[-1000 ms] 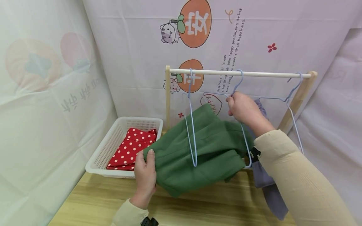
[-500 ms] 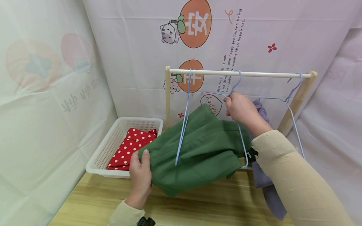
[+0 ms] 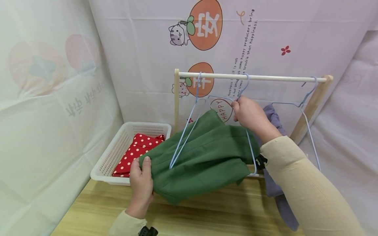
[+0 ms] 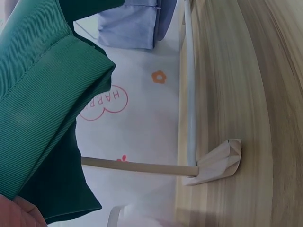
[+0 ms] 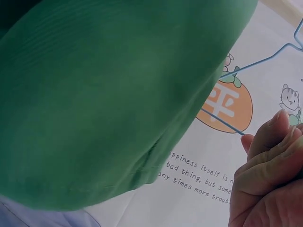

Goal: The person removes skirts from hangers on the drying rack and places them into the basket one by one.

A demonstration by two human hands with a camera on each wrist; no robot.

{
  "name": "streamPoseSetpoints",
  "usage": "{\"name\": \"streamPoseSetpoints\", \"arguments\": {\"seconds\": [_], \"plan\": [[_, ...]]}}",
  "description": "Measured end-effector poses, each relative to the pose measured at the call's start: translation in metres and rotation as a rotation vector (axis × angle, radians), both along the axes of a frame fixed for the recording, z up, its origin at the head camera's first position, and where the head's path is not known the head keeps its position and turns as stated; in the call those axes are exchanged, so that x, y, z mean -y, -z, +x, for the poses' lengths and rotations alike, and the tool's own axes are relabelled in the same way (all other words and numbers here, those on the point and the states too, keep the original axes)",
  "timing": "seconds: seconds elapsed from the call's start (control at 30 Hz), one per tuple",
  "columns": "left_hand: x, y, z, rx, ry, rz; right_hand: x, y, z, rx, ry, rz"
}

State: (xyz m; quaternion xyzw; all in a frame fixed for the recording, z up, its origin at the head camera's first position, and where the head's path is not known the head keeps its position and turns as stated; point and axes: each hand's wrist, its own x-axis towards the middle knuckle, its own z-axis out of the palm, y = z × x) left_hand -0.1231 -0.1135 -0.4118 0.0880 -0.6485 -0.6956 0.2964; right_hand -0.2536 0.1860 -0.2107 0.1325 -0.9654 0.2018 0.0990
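Observation:
A green cloth garment, its exact kind unclear, stretches across the front of the rack. My left hand grips its left end, thumb on top. Beside the garment's upper right, my right hand pinches the neck of the middle blue wire hanger, whose right wire crosses in front of the cloth. The left blue hanger hangs from the rod and also crosses in front of it. In the left wrist view the green cloth fills the left side. The right wrist view shows curled fingers near the hanger wire.
The wooden rack's white rod bears the hangers. A third blue hanger hangs at its right end, near a purple garment. A white basket holds a red polka-dot cloth on the wooden table.
My left hand has moved left with the green garment. My right hand and the middle hanger have shifted slightly left, and the left hanger's bottom has swung left.

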Motion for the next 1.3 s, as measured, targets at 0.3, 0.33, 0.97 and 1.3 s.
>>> {"name": "streamPoseSetpoints", "arguments": {"seconds": [0.3, 0.33, 0.97, 1.3], "plan": [[0.008, -0.001, 0.003, 0.018, -0.022, 0.004, 0.002, 0.0, 0.0, -0.002, 0.006, -0.004], [0.008, -0.001, 0.004, 0.012, -0.024, 0.001, 0.003, 0.0, 0.0, -0.004, 0.006, -0.005], [0.025, -0.007, 0.01, -0.056, -0.089, -0.031, 0.008, 0.002, -0.001, -0.029, 0.001, -0.017], [0.035, -0.012, 0.014, -0.098, -0.079, -0.008, 0.01, 0.001, -0.001, -0.031, -0.007, -0.014]]}}
